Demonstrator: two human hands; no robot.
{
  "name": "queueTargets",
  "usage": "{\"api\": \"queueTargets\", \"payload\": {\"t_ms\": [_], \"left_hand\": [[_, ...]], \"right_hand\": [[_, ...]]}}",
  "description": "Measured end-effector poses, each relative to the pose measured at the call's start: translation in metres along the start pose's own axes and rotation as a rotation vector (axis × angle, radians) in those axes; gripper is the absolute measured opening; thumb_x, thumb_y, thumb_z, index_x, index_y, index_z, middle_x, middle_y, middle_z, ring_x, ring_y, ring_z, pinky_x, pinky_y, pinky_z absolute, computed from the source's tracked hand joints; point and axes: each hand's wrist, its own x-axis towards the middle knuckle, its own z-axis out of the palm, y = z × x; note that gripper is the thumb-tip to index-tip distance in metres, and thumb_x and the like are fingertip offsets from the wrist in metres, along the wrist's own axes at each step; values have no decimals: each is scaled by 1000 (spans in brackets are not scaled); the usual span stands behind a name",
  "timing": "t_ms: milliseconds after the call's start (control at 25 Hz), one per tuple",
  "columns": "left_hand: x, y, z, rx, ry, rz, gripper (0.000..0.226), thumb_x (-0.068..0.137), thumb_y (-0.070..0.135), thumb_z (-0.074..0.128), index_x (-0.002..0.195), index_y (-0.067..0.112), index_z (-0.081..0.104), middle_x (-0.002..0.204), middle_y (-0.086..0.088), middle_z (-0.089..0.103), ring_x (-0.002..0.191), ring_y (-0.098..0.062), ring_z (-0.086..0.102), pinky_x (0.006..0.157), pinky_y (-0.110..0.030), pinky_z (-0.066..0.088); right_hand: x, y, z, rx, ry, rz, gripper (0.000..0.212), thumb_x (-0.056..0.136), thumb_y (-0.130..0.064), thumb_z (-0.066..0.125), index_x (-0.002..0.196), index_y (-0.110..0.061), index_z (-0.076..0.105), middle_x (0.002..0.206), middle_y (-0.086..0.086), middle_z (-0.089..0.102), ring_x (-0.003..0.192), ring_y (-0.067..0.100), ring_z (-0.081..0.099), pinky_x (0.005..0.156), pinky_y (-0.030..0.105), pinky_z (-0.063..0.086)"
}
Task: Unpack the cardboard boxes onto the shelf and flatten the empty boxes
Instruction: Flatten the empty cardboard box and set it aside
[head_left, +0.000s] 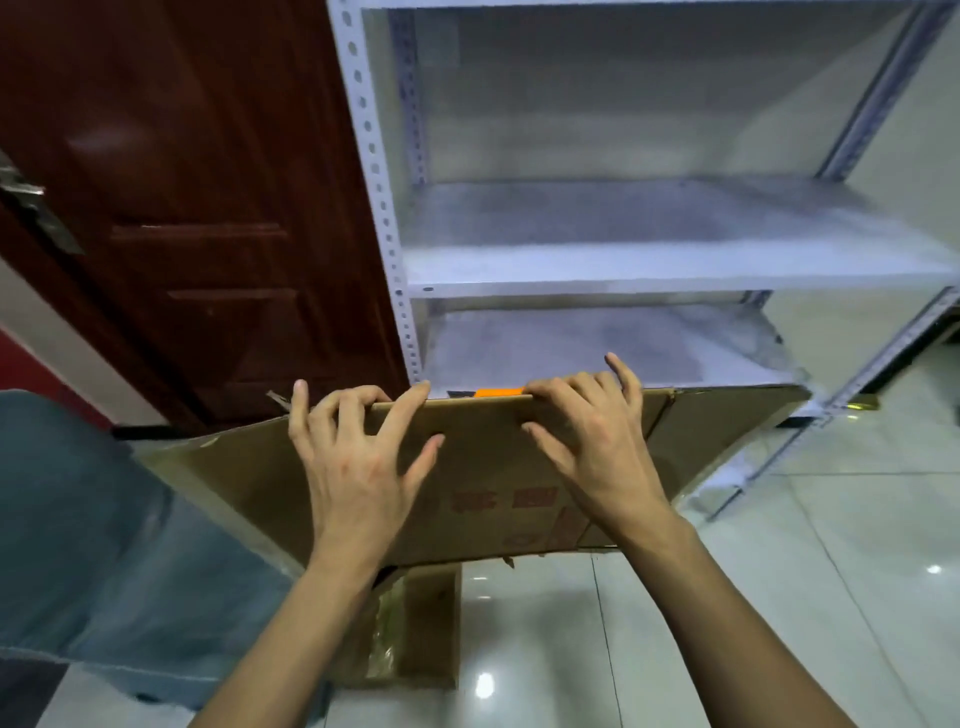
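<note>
**Both hands on the top edge of the box**

Your left hand (358, 467) lies in the centre of the frame on the upper flap of the large brown cardboard box (249, 478); its fingers are spread wide and hooked over the flap's far edge, the thumb splayed out to the right on the cardboard face. Your right hand (592, 441) sits just beside it, right of centre, fingers likewise curled over the same edge with the little finger lifted. Between the two hands, at the box's far edge, a thin orange strip (498, 393) shows; you cannot tell what it belongs to.

The box fills the middle of the frame, standing in front of the white metal shelf unit (649, 265) with perforated uprights, whose two visible boards take up the upper right. Red printed characters (498, 501) mark the box face below your right hand. A second, smaller piece of brown cardboard (431, 623) lies on the glossy pale tiled floor (779, 597) at lower centre. A dark red wooden door (182, 182) fills the upper left, and a leg in blue denim (104, 519) occupies the lower left.
</note>
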Motion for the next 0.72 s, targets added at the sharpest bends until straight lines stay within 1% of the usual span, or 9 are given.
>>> {"api": "queueTargets", "payload": {"t_ms": [200, 360, 520, 720], "left_hand": [[8, 102, 25, -70, -27, 106, 51, 84, 41, 79, 130, 27, 64, 111, -12, 58, 112, -35, 53, 120, -60, 17], [12, 196, 47, -118, -26, 177, 44, 83, 38, 80, 123, 24, 69, 109, -13, 59, 110, -35, 52, 119, -60, 19], [9, 286, 70, -173, -35, 216, 41, 82, 37, 80, 119, 23, 69, 107, -12, 58, 108, -35, 50, 118, -61, 20], [3, 381, 92, -225, -85, 258, 40, 84, 38, 79, 119, 24, 67, 107, -12, 58, 110, -34, 47, 117, -63, 22]], "right_hand": [[-47, 84, -52, -39, 59, 113, 30, 84, -23, 80, 111, -19, 68, 98, -3, 66, 98, 18, 59, 121, 49, 20], [-88, 156, -102, -80, 96, 196, 31, 83, -22, 81, 110, -18, 69, 97, -3, 66, 99, 18, 57, 119, 53, 24], [-124, 225, -147, -125, 113, 253, 30, 81, -21, 82, 107, -19, 70, 96, -4, 66, 99, 15, 53, 115, 57, 28], [-167, 295, -197, -186, 127, 317, 29, 80, -22, 83, 106, -20, 70, 95, -3, 66, 98, 21, 58, 117, 52, 26]]}}
